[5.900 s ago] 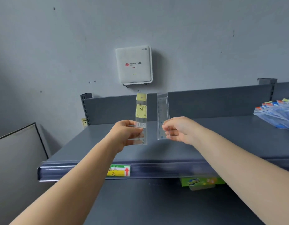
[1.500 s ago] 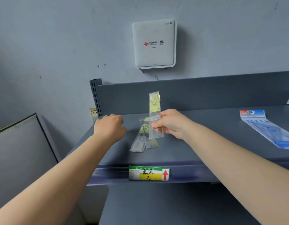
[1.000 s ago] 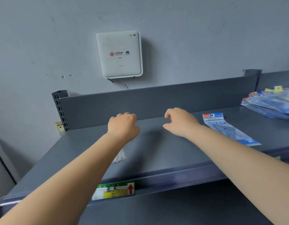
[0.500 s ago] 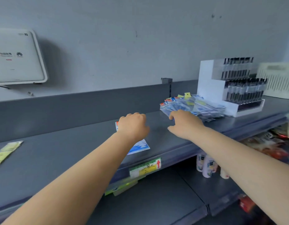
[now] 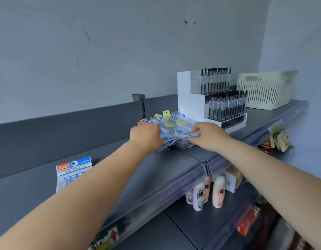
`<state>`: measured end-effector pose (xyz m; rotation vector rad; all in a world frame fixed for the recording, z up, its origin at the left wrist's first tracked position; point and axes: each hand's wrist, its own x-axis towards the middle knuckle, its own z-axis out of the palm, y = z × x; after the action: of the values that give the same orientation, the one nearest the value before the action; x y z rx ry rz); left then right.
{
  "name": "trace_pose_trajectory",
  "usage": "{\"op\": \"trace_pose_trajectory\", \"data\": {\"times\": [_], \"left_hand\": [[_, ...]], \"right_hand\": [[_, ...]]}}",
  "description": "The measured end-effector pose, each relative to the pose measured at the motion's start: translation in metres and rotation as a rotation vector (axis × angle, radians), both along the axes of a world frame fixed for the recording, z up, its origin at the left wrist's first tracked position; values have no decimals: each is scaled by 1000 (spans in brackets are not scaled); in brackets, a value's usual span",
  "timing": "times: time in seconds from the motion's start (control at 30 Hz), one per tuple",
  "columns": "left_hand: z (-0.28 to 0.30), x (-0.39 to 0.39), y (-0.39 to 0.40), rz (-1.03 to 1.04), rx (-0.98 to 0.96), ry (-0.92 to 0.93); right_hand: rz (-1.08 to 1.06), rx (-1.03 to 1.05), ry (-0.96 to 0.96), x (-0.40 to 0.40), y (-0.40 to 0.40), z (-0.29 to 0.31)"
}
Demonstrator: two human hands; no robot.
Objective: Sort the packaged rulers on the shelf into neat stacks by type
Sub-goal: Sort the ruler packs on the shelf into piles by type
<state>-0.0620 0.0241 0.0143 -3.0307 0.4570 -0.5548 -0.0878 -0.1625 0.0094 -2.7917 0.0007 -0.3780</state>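
Pile: we see the heap of packaged rulers [image 5: 176, 130] on the shelf [image 5: 174, 170], at 9 o'clock of the pen display [image 5: 210, 98].
Left hand [image 5: 146, 136]: fingers curled onto the heap's left side.
Right hand [image 5: 208, 135]: pinches a packet at the heap's right edge.
Lone packet: a blue geometric set [image 5: 73, 172] lies at 8 o'clock, well apart.
Basket [image 5: 266, 89]: at 3 o'clock of the display.

Two bare forearms run up from the lower corners, with no sleeve, watch, ring or glove showing on either. The left hand [image 5: 146, 135] and right hand [image 5: 209, 136] are bare too (fingernails too blurred to make out).
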Motion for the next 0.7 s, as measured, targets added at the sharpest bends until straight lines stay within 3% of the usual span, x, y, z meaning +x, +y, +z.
{"op": "trace_pose_trajectory", "data": {"times": [0.43, 0.7], "left_hand": [[2, 89, -55, -110, -18, 54], [-8, 115, -85, -108, -20, 86]], "right_hand": [[-44, 89, 2, 89, -40, 2], [3, 5, 18, 124, -48, 3]]}}
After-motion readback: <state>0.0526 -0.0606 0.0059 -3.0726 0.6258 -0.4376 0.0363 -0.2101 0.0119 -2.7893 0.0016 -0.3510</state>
